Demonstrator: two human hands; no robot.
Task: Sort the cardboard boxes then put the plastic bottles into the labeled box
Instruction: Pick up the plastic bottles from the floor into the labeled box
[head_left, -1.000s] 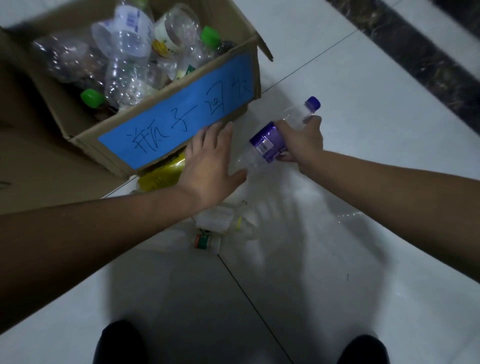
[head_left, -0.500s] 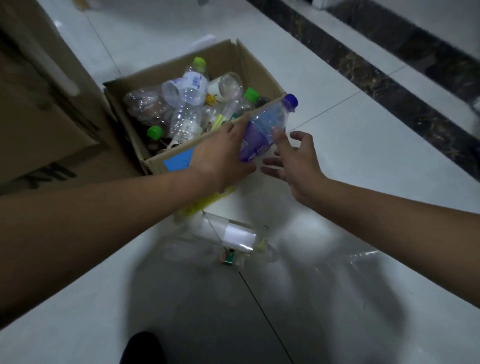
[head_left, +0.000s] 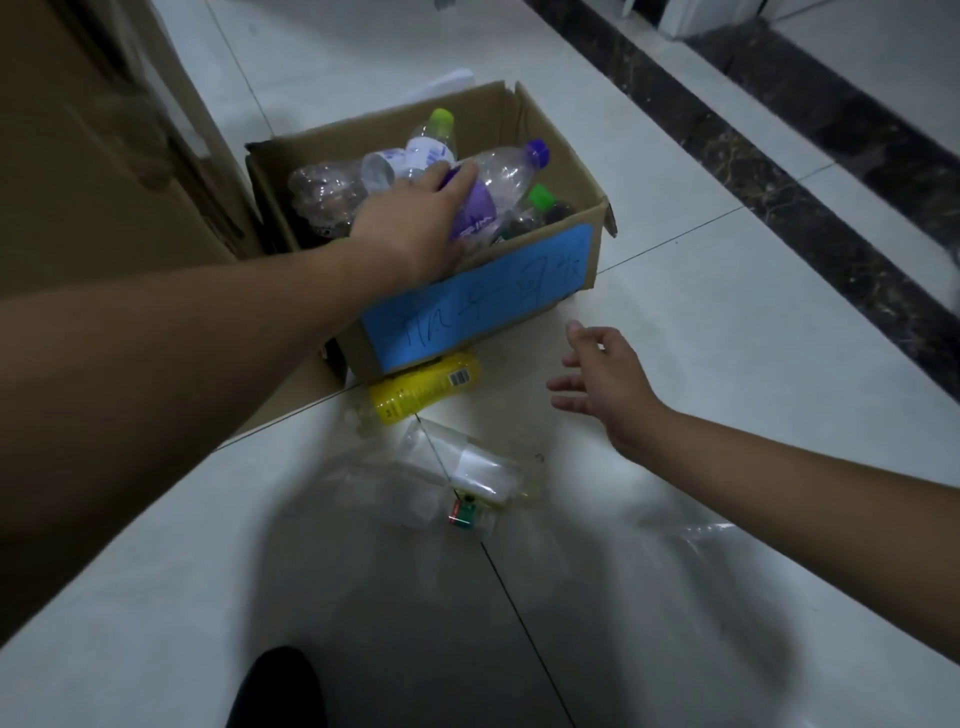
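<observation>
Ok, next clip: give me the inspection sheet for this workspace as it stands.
Surface: pale tiled floor, shadowed near the feet.
Job's things: labeled box with blue label, holding bottles; purple-capped bottle over them; yellow bottle and clear bottles on the floor.
Clutter: nothing seen.
Grippers: left hand on the purple-capped bottle; right hand open, empty.
Cables: nothing seen.
Surroundings: large cardboard box left; dark marble strip.
</observation>
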